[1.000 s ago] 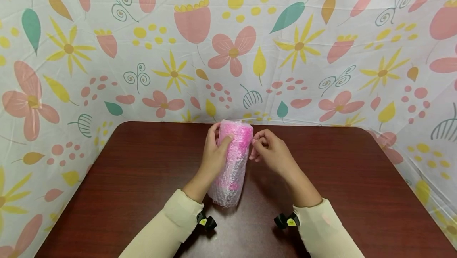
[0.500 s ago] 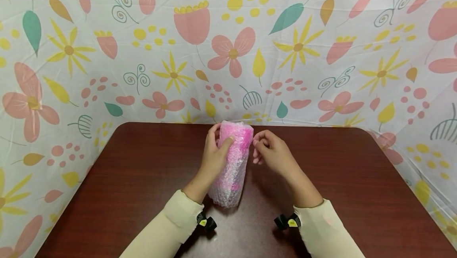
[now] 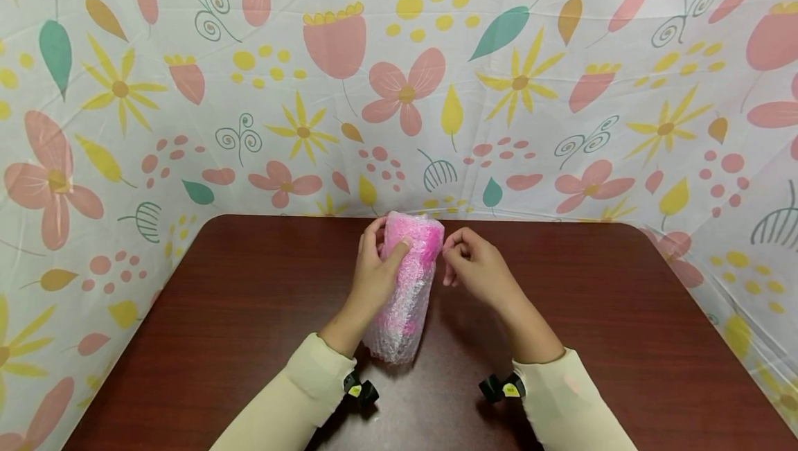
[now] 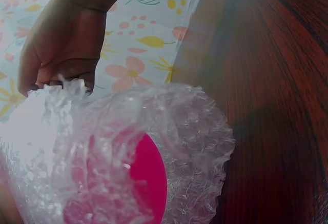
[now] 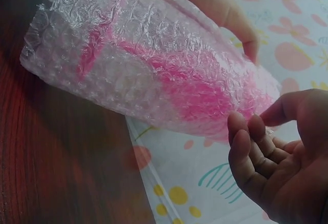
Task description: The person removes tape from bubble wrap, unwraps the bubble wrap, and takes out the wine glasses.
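A tall roll of clear bubble wrap (image 3: 408, 298) stands tilted over the table, wound around a bright pink object. At one open end, the left wrist view shows the pink object (image 4: 154, 175) as a smooth rounded surface; the rest is blurred by the wrap. My left hand (image 3: 374, 267) grips the upper left side of the roll, thumb across the front and fingers behind. On the upper right side, my right hand (image 3: 479, 264) has its thumb (image 5: 287, 106) and curled fingertips together at the wrap's edge, pinching it.
The dark red-brown wooden table (image 3: 249, 298) lies beneath both arms. A white curtain (image 3: 524, 139) printed with flowers and leaves hangs along its far edge and sides. Small black wrist cameras (image 3: 361, 390) are strapped at both cream sleeves.
Both hands keep almost the same places. The right hand's lower fingers have curled in slightly, and the wrapped roll has shifted a hair to the right.
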A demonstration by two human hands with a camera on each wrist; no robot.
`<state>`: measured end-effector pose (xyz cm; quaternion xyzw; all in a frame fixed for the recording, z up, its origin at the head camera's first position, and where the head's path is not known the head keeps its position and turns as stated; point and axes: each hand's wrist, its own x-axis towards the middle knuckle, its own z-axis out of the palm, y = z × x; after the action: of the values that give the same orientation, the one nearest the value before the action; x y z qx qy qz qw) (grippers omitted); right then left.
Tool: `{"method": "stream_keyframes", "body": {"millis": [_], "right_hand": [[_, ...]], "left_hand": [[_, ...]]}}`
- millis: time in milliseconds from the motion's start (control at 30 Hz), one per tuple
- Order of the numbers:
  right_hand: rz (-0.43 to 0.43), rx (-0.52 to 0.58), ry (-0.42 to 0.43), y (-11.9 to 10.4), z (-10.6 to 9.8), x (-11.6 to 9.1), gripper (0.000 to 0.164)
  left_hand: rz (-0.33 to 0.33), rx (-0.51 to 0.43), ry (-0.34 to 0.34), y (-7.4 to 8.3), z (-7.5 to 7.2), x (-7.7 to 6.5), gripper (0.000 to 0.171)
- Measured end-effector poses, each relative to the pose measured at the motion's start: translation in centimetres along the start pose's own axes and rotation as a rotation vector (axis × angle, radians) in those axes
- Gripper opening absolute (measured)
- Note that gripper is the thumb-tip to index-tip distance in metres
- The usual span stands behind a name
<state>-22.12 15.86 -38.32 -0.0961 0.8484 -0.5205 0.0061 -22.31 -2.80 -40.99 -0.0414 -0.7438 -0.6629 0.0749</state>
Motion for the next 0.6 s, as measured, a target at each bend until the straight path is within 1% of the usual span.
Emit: {"method": "stream_keyframes", "body": {"millis": [67, 100, 200, 433, 600], "right_hand": [[-0.004, -0.017, 0.010, 1.0, 0.1, 0.4, 0.015], [-0.004, -0.026, 0.011, 1.1, 0.1, 0.4, 0.018], [-0.004, -0.038, 0.015, 1.1, 0.1, 0.5, 0.023], [-0.001, 0.017, 0.018, 1.0, 0.1, 0.5, 0.022], [0.006, 0.024, 0.028, 0.9, 0.1, 0.4, 0.022]], "left_hand": [[0.008, 0.010, 0.016, -1.1, 0.2, 0.5, 0.059], [0.012, 0.015, 0.024, -1.7, 0.2, 0.7, 0.060], [0.010, 0.035, 0.032, -1.7, 0.2, 0.7, 0.062], [0.018, 0.054, 0.039, -1.8, 0.0, 0.7, 0.064], [0.023, 0.056, 0.042, -1.7, 0.0, 0.6, 0.065]]}}
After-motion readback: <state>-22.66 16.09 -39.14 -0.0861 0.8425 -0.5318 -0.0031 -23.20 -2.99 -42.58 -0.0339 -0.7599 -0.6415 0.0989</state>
